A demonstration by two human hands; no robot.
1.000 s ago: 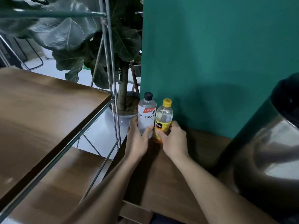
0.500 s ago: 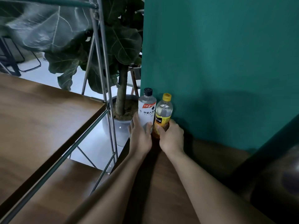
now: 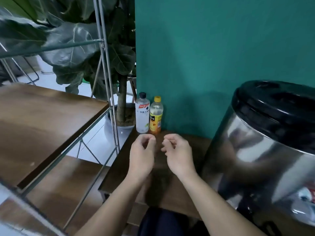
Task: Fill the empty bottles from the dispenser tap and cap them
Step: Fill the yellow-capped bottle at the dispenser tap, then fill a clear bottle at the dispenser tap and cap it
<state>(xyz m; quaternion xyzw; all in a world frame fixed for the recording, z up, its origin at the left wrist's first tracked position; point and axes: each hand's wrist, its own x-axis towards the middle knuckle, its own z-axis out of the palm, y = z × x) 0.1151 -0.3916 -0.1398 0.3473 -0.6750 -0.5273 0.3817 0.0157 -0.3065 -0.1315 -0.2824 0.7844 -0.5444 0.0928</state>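
Both hands hover low over the dark wooden bench (image 3: 185,198), close together and apart from everything on it. On the left hand (image 3: 142,155) the fingers are loosely curled, thumb and fingertips nearly meeting, with nothing between them. On the right hand (image 3: 179,154) the fingers are curled inward in the same relaxed way, and it holds nothing either. The two hands do not touch each other.

Just beyond the fingertips, at the far edge of the bench against the teal wall (image 3: 221,57), two bottles stand upright and side by side, touching or nearly so. Beyond the left hand is the clear plastic bottle with a black cap and a white and red label (image 3: 142,116). Next to it, beyond the gap between the hands, is the shorter clear plastic bottle with a yellow cap and a yellow and orange label (image 3: 155,116). Both bottles are capped; how full they are I cannot tell.

To the right of the right hand stands the large shiny steel drum-shaped dispenser with a black lid (image 3: 265,150); its tap cannot be made out.

To the left of the left hand is a metal-framed rack with brown wooden shelves (image 3: 42,120). Behind the rack, farther off than the bottles, a big-leaved green plant in a pale pot (image 3: 119,126) stands on the light floor.
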